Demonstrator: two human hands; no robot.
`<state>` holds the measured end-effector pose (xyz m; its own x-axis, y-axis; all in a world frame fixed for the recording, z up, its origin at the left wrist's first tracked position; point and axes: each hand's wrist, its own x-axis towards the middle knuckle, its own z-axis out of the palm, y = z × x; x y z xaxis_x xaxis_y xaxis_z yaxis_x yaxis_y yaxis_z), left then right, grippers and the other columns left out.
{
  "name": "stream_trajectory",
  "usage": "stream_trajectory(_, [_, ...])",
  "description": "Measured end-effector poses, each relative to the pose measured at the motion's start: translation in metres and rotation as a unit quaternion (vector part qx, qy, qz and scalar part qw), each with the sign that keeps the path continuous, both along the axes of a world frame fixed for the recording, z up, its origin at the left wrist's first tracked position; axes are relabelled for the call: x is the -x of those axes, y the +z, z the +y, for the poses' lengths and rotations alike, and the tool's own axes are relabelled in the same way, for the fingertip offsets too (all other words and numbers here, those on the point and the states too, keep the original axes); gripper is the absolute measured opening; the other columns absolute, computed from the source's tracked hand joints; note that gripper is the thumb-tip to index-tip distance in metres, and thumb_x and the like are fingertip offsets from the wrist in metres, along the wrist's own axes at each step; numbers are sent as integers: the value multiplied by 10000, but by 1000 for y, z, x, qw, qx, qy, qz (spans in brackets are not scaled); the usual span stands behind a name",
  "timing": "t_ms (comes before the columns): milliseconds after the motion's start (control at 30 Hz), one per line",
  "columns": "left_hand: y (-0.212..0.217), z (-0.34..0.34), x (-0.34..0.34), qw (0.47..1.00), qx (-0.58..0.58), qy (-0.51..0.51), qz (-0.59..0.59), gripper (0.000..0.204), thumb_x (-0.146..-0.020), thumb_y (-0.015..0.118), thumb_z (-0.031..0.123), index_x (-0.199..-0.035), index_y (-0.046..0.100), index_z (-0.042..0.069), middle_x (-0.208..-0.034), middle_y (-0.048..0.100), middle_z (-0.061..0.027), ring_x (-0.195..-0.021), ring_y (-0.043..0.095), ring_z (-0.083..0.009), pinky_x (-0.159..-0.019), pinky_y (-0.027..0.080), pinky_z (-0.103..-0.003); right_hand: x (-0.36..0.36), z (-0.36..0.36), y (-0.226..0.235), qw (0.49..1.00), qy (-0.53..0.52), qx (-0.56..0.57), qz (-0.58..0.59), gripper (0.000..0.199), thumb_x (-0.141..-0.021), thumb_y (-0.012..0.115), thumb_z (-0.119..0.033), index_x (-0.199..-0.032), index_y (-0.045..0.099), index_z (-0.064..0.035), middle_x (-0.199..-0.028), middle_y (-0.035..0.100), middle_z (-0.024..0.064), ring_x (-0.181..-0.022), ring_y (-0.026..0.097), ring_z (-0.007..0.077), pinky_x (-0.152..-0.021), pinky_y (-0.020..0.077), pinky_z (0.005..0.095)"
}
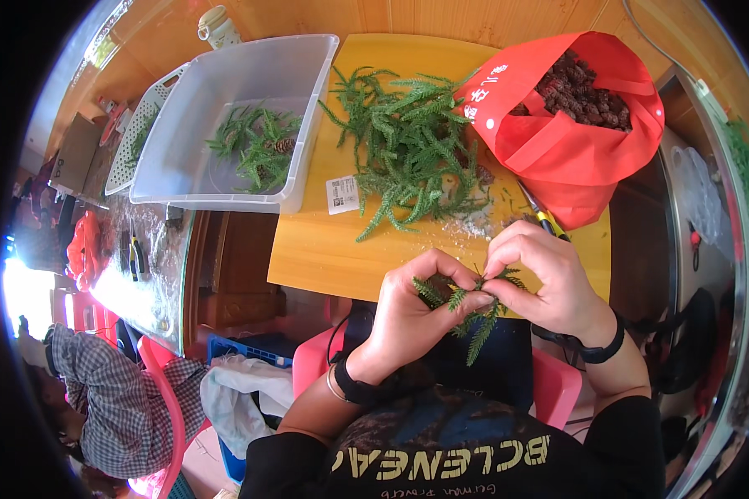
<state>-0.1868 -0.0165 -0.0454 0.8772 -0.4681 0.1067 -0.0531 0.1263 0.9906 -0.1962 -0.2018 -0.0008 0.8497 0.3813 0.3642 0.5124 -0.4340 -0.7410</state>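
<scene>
Over the near edge of the yellow table (324,258), a small green artificial pine sprig (480,334) is held between both my hands. My left hand (416,308) pinches its stem with thumb and forefinger. Fingertips of my right hand (541,270) are pressed together at the top of the same sprig, close to the left thumb. Beyond them lies a loose heap of green pine sprigs (408,141). Yellow-and-black handled pliers (549,223) rest just past my right hand, partly under the red bag (549,158).
Brown pinecones (582,91) fill the red bag at the back right. A clear plastic bin (183,154) holds several finished-looking sprigs (262,145), one with a pinecone. A white label (342,195) lies beside the heap. At left, a person in a checked shirt (129,399) sits near another table (158,283).
</scene>
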Motion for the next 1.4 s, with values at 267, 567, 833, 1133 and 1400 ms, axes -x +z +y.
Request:
stream_trajectory(267, [2, 0, 2, 999, 19, -4, 27, 201, -737, 717, -14, -837, 544, 11, -836, 606, -41, -770, 580, -82, -697, 481, -217, 1, -2, -2, 1000, 30, -7, 1, 219, -656, 671, 52, -801, 553, -62, -800, 562, 67, -703, 558, 204, -620, 445, 281])
stream_trajectory(567, [5, 3, 4, 1000, -1, -27, 8, 199, -742, 717, -8, -841, 547, 19, -838, 604, -35, -794, 576, -83, -714, 478, -220, -1, -5, 1, 997, 69, -21, 15, 212, -652, 664, 58, -803, 570, -57, -780, 568, 63, -714, 575, 204, -617, 460, 288])
stream_trajectory(833, [10, 3, 4, 1000, -9, -23, -12, 209, -736, 711, -26, -851, 542, 15, -869, 605, -53, -805, 583, -96, -723, 485, -232, 1, -3, 1, 999, 46, -25, 2, 210, -656, 679, 52, -801, 570, -53, -776, 571, 62, -715, 583, 198, -630, 462, 281])
stream_trajectory(1133, [8, 0, 5, 999, -24, -5, -26, 205, -724, 717, -35, -827, 548, 17, -837, 619, -52, -783, 591, -95, -709, 488, -233, 4, -4, 4, 999, 30, -18, 6, 157, -658, 666, 46, -775, 611, -44, -781, 573, 58, -708, 584, 187, -628, 458, 276])
stream_trajectory(1400, [2, -3, 7, 997, -29, 29, -69, 210, -717, 724, -36, -820, 548, 13, -813, 618, -47, -760, 588, -91, -688, 491, -235, 7, -3, -5, 1000, 0, -16, 25, 151, -662, 668, 50, -772, 614, -38, -796, 574, 60, -712, 579, 186, -640, 455, 276])
